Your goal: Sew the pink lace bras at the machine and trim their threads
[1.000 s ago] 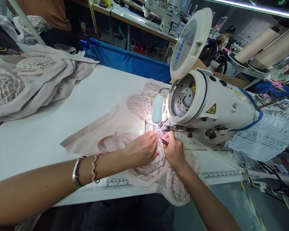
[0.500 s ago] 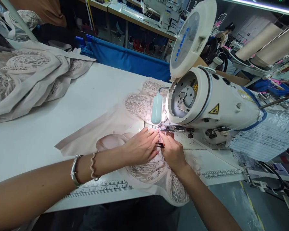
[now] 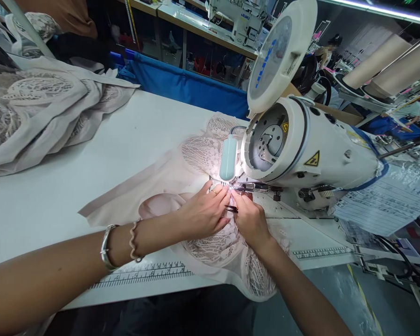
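A pale beige lace bra [image 3: 212,249] with a smooth moulded cup lies spread under the head of a white sewing machine [image 3: 322,144]. My left hand [image 3: 205,212] presses its closed fingers onto the fabric just in front of the needle area. Beside it, my right hand [image 3: 250,219] pinches the same fabric, fingertips almost touching the left ones. Dark thread snips [image 3: 232,209] stick out from the right hand toward the left palm. A mint-green lamp [image 3: 228,158] lights the sewing spot, where fingers hide the exact stitching point.
A heap of similar lace pieces [image 3: 56,102] lies on the left of the white table [image 3: 154,112]. The machine's round cover [image 3: 283,56] stands raised. Printed measuring scales [image 3: 150,273] run along the front edge. Blue cloth [image 3: 192,86] hangs behind the table, and a plastic-covered sheet [image 3: 381,200] hangs at right.
Both hands stay almost in place at the needle area. The left forearm and the fabric's left end have shifted very slightly left.
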{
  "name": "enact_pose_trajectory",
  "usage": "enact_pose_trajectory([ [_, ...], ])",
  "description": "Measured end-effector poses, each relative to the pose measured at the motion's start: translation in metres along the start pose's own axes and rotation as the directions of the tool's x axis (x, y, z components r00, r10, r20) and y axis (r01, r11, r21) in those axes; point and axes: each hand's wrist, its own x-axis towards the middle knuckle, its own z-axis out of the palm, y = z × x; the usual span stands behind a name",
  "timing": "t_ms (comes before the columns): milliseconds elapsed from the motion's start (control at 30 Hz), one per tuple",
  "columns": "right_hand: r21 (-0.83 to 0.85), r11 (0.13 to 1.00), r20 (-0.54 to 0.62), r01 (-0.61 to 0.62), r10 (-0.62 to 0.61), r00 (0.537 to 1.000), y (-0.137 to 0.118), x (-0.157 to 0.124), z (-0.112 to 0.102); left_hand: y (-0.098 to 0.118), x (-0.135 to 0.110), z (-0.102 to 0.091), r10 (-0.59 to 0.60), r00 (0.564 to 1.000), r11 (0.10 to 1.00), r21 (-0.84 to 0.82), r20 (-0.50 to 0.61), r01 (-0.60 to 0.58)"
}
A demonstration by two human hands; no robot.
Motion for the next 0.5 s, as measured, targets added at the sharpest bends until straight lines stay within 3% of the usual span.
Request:
enact_pose_trajectory([
  [100, 0.033, 0.999, 0.041, -0.038, 0.037, 0.998, -0.001, 0.003, -0.002, -0.001, 0.001, 0.001, -0.008, 1.000, 1.000, 0.008, -0.015, 0.009],
  [167, 0.038, 0.991, 0.121, -0.128, 0.122, 0.985, 0.000, 0.005, -0.004, -0.002, 0.001, 0.002, -0.006, 0.999, 1.000, 0.029, -0.036, 0.007],
  [300, 0.059, 0.950, 0.236, -0.308, 0.286, 0.929, 0.003, 0.006, -0.012, 0.003, -0.003, -0.002, 0.156, 0.987, 0.982, 0.115, -0.027, -0.152],
  [367, 0.145, 0.944, 0.206, -0.296, 0.264, 0.942, 0.005, 0.003, -0.018, 0.008, -0.006, -0.006, 0.221, 0.975, 0.967, 0.125, 0.013, -0.221],
  [500, 0.252, 0.955, 0.134, -0.157, 0.126, 0.983, 0.007, -0.002, -0.022, 0.011, -0.009, -0.012, 0.193, 0.979, 0.979, 0.052, 0.061, -0.196],
])
